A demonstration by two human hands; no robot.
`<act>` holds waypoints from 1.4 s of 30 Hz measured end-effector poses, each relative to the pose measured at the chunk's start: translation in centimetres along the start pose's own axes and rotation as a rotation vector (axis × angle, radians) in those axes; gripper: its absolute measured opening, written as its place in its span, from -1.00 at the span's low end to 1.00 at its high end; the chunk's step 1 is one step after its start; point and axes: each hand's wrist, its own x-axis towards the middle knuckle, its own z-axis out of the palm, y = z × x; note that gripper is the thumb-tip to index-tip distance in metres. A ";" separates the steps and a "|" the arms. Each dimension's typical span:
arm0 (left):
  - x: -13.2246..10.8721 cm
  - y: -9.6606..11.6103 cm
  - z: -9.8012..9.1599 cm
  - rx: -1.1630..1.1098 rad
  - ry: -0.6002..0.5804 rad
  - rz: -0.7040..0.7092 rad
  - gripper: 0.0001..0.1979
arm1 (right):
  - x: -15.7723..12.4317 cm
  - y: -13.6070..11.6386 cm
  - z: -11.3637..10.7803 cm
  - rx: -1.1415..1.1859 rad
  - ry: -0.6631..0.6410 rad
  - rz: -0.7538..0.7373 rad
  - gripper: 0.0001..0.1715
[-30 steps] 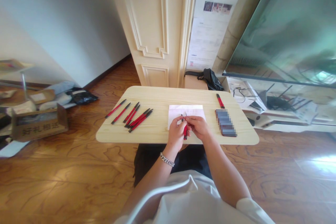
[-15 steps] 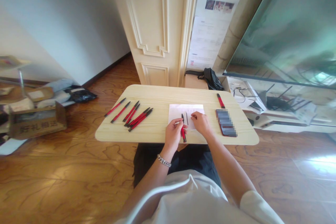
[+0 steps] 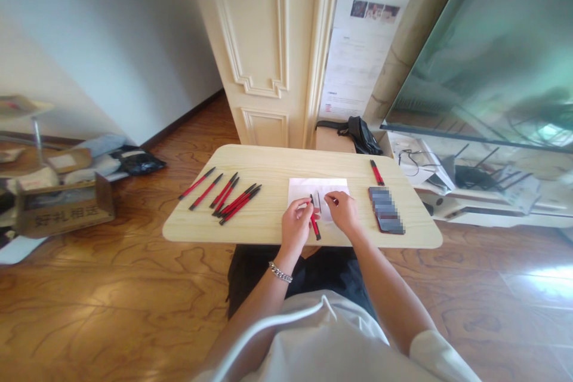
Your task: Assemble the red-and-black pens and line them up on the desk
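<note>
1. Red pens (image 3: 219, 203) laid side by side on the left of the surface (image 3: 262, 230).
2. Left hand (image 3: 295, 225) closed in a pinch on a red pen (image 3: 316, 228), at the edge of white paper (image 3: 299, 188).
3. Right hand (image 3: 344, 212) half-curled on the paper, any hold impossible to tell.
4. Another red pen (image 3: 376, 172) above a pixelated block (image 3: 385, 210), far right.

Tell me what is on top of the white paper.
A thin dark rod lies on the white paper, beside a red-and-black pen held by the left hand. That hand and the right hand cover the paper's near part, so anything beneath them cannot be seen.
</note>
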 end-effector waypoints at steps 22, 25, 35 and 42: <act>1.2 0.1 -2.1 0.404 0.121 0.315 -0.74 | 0.1 1.4 -2.5 -0.067 -0.024 0.139 -0.87; 1.5 -0.4 -2.8 0.452 0.159 0.326 -0.75 | 0.4 1.9 -1.8 -0.197 -0.045 0.121 -0.86; 1.5 -0.7 -3.1 0.395 0.191 0.309 -0.79 | -0.2 2.7 -1.1 -0.169 0.083 0.124 -0.71; 1.5 -1.1 -3.5 0.389 0.173 0.311 -0.77 | -1.8 3.2 -1.4 0.177 0.385 0.275 -0.50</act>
